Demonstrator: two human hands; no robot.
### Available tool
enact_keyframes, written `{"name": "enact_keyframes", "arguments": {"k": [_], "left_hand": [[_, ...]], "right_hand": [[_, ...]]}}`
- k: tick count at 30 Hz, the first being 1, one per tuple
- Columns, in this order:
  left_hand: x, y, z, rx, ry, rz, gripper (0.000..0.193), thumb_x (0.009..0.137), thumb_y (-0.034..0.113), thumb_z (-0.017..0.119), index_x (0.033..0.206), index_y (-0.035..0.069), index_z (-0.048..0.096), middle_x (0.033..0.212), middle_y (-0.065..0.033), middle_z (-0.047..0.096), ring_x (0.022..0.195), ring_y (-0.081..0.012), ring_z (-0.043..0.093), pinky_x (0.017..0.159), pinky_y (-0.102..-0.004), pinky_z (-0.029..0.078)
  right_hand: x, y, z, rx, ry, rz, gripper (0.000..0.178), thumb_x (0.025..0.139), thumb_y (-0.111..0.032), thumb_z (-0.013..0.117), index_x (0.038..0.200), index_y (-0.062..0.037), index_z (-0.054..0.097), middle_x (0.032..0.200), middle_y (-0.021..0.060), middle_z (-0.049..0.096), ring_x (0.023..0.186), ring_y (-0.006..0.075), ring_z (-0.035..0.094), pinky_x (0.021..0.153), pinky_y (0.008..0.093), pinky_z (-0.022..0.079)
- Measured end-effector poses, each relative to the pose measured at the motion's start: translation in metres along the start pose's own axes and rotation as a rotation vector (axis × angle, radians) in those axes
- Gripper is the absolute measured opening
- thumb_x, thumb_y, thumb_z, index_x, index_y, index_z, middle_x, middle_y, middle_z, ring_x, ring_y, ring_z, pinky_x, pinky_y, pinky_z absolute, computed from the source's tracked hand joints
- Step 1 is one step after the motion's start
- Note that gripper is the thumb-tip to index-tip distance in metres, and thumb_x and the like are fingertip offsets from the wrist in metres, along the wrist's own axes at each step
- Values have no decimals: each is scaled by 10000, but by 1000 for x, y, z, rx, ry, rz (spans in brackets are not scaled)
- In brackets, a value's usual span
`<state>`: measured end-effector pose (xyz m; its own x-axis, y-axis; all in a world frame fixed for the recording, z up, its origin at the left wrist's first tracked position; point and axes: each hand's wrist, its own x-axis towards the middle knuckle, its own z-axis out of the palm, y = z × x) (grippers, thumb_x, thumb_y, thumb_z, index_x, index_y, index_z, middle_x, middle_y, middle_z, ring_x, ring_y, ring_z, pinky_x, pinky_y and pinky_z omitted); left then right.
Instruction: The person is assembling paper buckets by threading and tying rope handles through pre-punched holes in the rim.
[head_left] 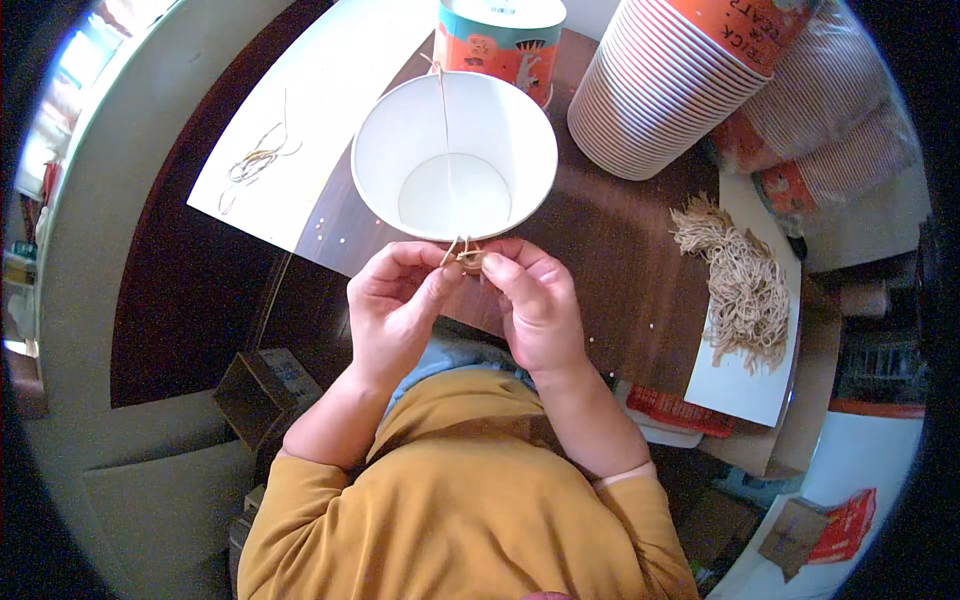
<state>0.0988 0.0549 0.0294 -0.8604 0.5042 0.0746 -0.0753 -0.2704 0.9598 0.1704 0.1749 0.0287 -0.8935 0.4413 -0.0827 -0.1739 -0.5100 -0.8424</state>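
A white-lined paper bucket (540,170) stands on the brown table with its mouth toward me. A tan string (445,110) is tied at the far rim and runs down across the inside. At the near rim my left hand (392,305) pinches the string's end between thumb and fingers. Right beside it, my right hand (540,305) pinches the same string, thumb on top. A small loop or knot shows between the fingertips, too small to make out fully.
Behind stands an orange and teal bucket (500,50). A tall stack of paper buckets (665,95) leans at the back right, near plastic-wrapped stacks (825,130). A bundle of tan strings (740,285) lies on white card at right; several loose strings (260,158) lie on white sheet at left.
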Motion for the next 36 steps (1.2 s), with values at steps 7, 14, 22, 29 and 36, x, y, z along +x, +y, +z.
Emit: {"name": "enact_keyframes", "arguments": {"k": [7,14,22,29,36], "left_hand": [[3,-3,-1,165,-28,189,120,859,-12,617,972,-52,608,892,-83,655,811,-125,615,719,-228,475],[2,1,1,291,-101,304,170,834,-61,619,1002,-42,602,962,-101,649,899,-138,607,802,-245,472],[5,1,5,-112,-39,43,121,854,-56,612,973,-41,622,932,-63,661,860,-103,618,773,-225,490],[6,-1,2,340,-10,333,145,817,-55,621,958,-20,625,899,-100,643,771,-122,611,695,-240,495],[19,25,-9,921,-174,870,359,660,-6,699,1006,87,683,841,-41,547,662,-164,546,569,-295,438]], "right_hand": [[0,6,-4,-19,8,-27,146,904,-147,580,961,-27,640,919,-2,639,812,57,541,776,234,453],[-3,7,-10,-296,6,-110,85,882,-109,588,901,-31,614,870,-19,601,790,48,525,717,228,449],[1,2,-7,-38,-18,-32,110,874,-146,589,897,-43,620,862,-29,584,773,61,512,751,237,431],[5,7,-13,18,-69,-3,104,872,-171,588,882,-72,616,834,-46,568,769,46,473,738,206,393],[3,2,-13,-24,-73,-4,88,873,-143,580,896,-63,610,866,-38,585,798,37,503,743,207,418]]}}
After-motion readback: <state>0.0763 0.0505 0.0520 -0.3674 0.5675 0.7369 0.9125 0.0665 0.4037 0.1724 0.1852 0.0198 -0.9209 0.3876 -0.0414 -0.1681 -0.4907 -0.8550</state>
